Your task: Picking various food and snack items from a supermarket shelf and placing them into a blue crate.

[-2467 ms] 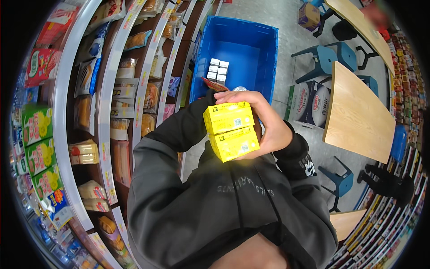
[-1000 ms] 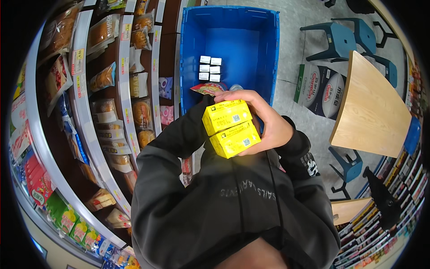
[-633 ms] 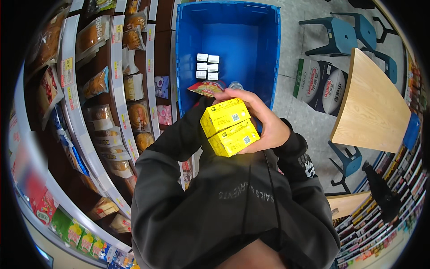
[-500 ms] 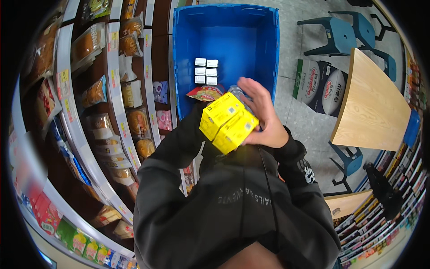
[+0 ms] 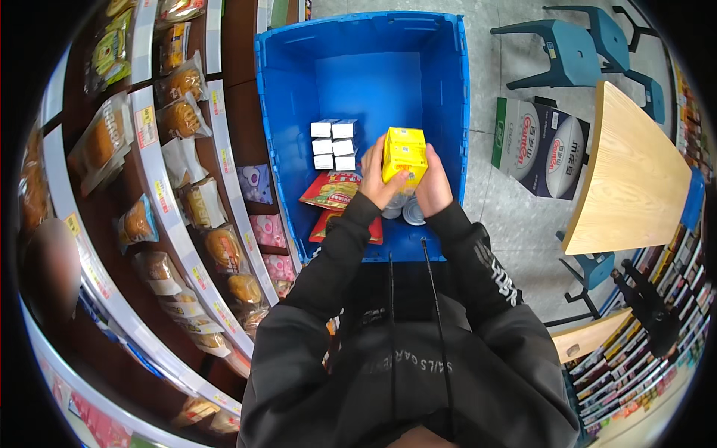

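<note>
Both of my hands hold a pair of yellow boxes (image 5: 405, 153) stacked together over the right part of a blue crate (image 5: 366, 45). My left hand (image 5: 378, 178) presses their left side, its thumb across the near face. Against the right side lies my right hand (image 5: 435, 183), its fingers partly hidden. Several small white boxes (image 5: 333, 144) stand in rows inside the crate, left of my hands. Closer to me lie two red snack bags (image 5: 331, 189). Just below the yellow boxes, round can-like tops (image 5: 413, 212) show, partly covered by my hands.
Shelves with packaged bread (image 5: 226, 249) line the left side. On the right are a wooden table (image 5: 627, 179), teal stools (image 5: 556, 52) and a dark printed carton (image 5: 541, 145) on the floor. Racks of goods (image 5: 635, 373) stand at lower right.
The yellow boxes have moved forward from near my chest to over the crate and now stand straighter. My left hand, hidden before, shows on their left side. The crate appears nearer.
</note>
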The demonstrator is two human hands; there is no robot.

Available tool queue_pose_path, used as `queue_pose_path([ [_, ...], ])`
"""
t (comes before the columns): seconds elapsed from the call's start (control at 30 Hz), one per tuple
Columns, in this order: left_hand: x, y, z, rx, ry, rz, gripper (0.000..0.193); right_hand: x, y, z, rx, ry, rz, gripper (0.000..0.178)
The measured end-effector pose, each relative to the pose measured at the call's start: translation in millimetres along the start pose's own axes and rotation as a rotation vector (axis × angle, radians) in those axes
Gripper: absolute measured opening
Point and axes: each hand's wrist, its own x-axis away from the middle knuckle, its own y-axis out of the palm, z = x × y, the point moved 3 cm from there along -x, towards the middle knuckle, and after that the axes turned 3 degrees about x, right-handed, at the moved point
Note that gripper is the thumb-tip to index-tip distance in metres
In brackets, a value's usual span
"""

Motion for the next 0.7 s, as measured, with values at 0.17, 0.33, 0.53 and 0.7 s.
queue_pose_path([
  [0.17, -51.6, 2.8, -38.6, -0.238, -0.094, -0.171, 0.078, -79.7, -45.2, 7.3, 0.309, -0.146, 0.138, 0.043],
  [0.33, -85.5, 3.3, -77.2, -0.081, -0.165, -0.074, 0.080, -137.0, -54.4, 22.8, 0.447, -0.223, 0.128, 0.051],
  [0.53, -88.3, 29.4, -127.2, -0.154, -0.297, 0.120, 0.065, -171.1, -87.6, 44.6, 0.654, -0.307, 0.295, 0.046],
  [0.7, -92.1, 38.1, -127.0, 0.091, -0.505, 0.138, 0.060, -177.5, -95.1, 30.7, 0.825, -0.349, 0.272, 0.049],
])
